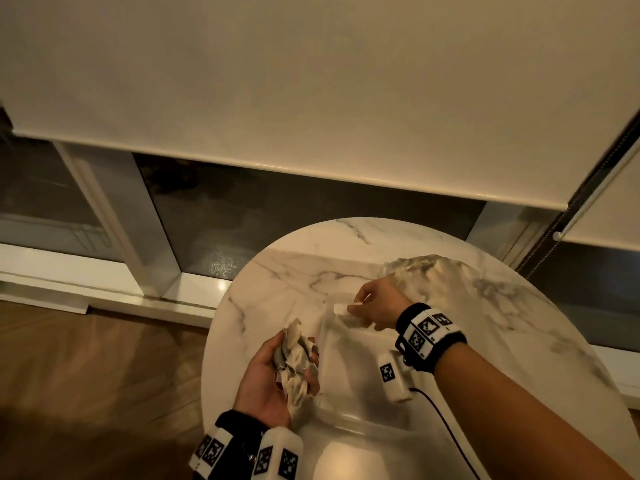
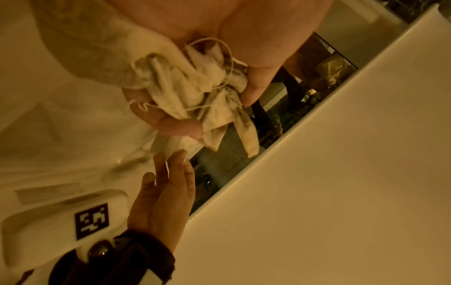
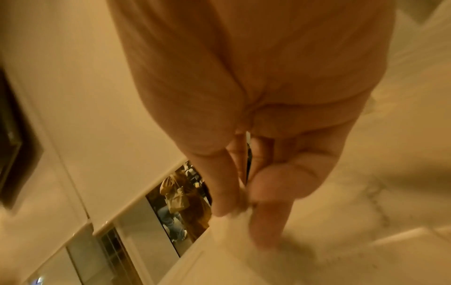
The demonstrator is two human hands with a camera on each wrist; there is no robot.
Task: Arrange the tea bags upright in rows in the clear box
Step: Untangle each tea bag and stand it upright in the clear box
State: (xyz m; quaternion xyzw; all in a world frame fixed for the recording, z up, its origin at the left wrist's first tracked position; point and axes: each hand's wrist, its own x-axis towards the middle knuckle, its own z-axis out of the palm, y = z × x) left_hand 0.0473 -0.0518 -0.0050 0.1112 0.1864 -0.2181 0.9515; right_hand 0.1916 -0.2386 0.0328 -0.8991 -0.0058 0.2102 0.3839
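a round marble table (image 1: 277, 271) stands by a low window with a pale roller blind (image 1: 311, 81) drawn most of the way down, wood floor (image 1: 86, 375) beyond its near-left edge. on the table sits the clear box (image 1: 349, 382); the right hand (image 1: 375, 306) pinches one tea bag (image 1: 341, 309) over its far end, and the left hand (image 1: 273, 379), just beside its left wall, cups a crumpled bunch of tea bags (image 1: 294, 362). i can make out no finished row inside, so i judge the arranging barely begun, most bags left.
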